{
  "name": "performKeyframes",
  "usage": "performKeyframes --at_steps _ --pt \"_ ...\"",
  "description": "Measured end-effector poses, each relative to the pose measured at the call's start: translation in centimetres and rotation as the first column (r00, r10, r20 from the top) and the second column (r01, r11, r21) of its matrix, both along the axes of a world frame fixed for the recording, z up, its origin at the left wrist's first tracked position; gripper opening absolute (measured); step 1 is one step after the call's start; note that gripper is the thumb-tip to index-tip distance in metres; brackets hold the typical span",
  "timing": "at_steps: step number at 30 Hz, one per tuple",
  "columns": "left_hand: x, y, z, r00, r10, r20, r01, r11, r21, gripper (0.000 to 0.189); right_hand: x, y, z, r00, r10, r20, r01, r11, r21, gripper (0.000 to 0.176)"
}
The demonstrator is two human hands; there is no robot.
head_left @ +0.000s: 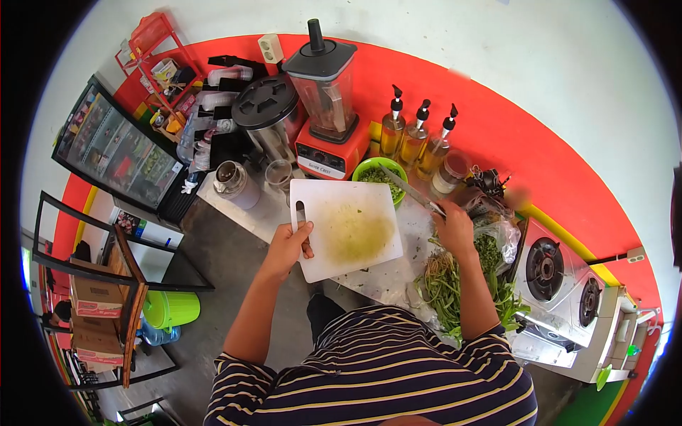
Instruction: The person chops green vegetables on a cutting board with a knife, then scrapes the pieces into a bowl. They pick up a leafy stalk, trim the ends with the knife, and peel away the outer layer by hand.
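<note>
My left hand (290,245) is closed on the left edge of a white cutting board (323,202), just below its handle slot. A greenish-yellow stain and a few tiny green bits mark the board's surface. In my right hand (453,226) is a kitchen knife (406,184), its blade reaching up and left over a green bowl (361,167). Chopped greens (375,176) lie inside that bowl, partly hidden by the board and blade. A heap of leafy green vegetables (455,280) rests on the counter beneath my right forearm.
A red blender (330,145) and three pump bottles (413,142) stand along the wall behind the bowl. At the right is a gas stove (558,273). A glass cup (278,174) and a metal-topped container (238,186) occupy the counter's left end.
</note>
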State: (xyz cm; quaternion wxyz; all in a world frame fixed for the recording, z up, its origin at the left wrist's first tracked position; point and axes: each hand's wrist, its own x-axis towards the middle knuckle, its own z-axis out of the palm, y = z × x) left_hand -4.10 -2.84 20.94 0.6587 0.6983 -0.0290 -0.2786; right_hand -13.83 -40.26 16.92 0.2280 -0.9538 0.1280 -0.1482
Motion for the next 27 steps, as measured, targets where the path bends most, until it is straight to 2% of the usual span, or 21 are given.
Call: performKeyframes --at_steps 2,4,6,8,9,12,14,16,20,22,24,25,27 --pt "0.3 -0.4 -0.2 1.000 -0.021 -0.010 0.021 0.999 -0.035 0.033 -1.1 0.2 -0.2 1.000 -0.030 0.002 0.030 0.999 0.031 0.029" --pt "0.8 -0.8 -0.6 0.999 -0.048 -0.020 0.047 0.997 -0.067 0.033 -2.2 0.8 -0.1 0.998 -0.058 -0.002 0.058 0.989 0.140 0.031" --pt "1.6 -1.2 -1.6 0.992 -0.123 -0.026 0.120 0.987 -0.110 0.033 -3.6 0.6 -1.8 0.997 -0.077 0.005 0.075 0.985 0.153 0.031" --pt "2.2 -1.7 -2.2 0.984 -0.174 -0.039 0.168 0.977 -0.128 0.032 -5.1 0.9 -3.1 0.989 -0.120 -0.091 0.147 0.897 0.417 0.032" --pt "2.4 -1.9 -2.6 0.977 -0.207 -0.056 0.198 0.970 -0.138 0.032 -5.8 1.8 -3.4 0.990 -0.143 0.012 0.123 0.886 0.447 0.029" --pt "3.1 -1.9 -4.2 0.952 -0.293 -0.091 0.280 0.951 -0.134 0.032 -8.0 4.6 -4.2 0.956 -0.293 -0.029 0.277 0.863 0.422 0.030" --pt "3.5 -1.5 -5.6 0.935 -0.336 -0.109 0.322 0.938 -0.129 0.033 -9.2 6.6 -5.2 0.929 -0.360 -0.086 0.355 0.803 0.479 0.031" --pt "4.0 -1.0 -7.1 0.917 -0.377 -0.128 0.361 0.923 -0.131 0.033 -10.0 8.9 -5.5 0.928 -0.371 -0.042 0.348 0.819 0.456 0.034" --pt "4.9 0.1 -9.4 0.870 -0.471 -0.144 0.459 0.882 -0.112 0.035 -11.4 13.6 -7.0 0.865 -0.477 -0.152 0.492 0.753 0.438 0.037" --pt "5.6 0.1 -10.4 0.843 -0.516 -0.151 0.508 0.857 -0.091 0.036 -11.5 15.9 -7.9 0.833 -0.541 -0.117 0.534 0.732 0.423 0.036" --pt "6.1 0.4 -12.1 0.828 -0.536 -0.167 0.528 0.844 -0.092 0.038 -11.5 17.6 -8.6 0.850 -0.511 -0.128 0.518 0.764 0.384 0.034" --pt "6.3 0.5 -13.1 0.814 -0.552 -0.182 0.545 0.833 -0.090 0.038 -11.4 18.4 -9.9 0.852 -0.520 -0.059 0.510 0.800 0.315 0.038" --pt "6.8 0.7 -15.0 0.817 -0.554 -0.162 0.550 0.832 -0.073 0.040 -11.5 19.9 -11.4 0.836 -0.540 -0.092 0.541 0.786 0.300 0.040"
